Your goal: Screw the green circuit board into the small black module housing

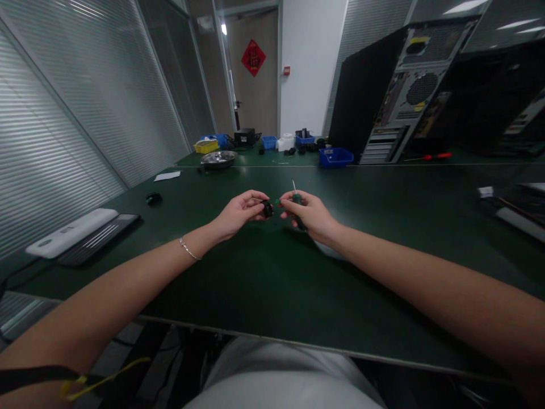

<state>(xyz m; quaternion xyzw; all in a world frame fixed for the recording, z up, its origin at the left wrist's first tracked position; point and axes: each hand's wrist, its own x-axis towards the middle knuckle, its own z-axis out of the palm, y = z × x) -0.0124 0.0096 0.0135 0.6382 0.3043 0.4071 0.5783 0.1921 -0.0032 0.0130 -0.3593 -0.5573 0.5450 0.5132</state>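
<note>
"Above the green tabletop (238, 284), what's hard to make out?"

"The small black part (267, 209): fingers cover some of it, and its details are blurred. Dark equipment (485, 96) runs off the right edge."

"And the hands?"

"The left hand (235, 217) pinches that part between thumb and fingers. The right hand (315, 217) curls round a screwdriver (297, 199), tip upward, with a tiny green piece (277, 201) at the thumb and fingertips, just beside the black part. Whether the two pieces touch, I can't tell."
</note>
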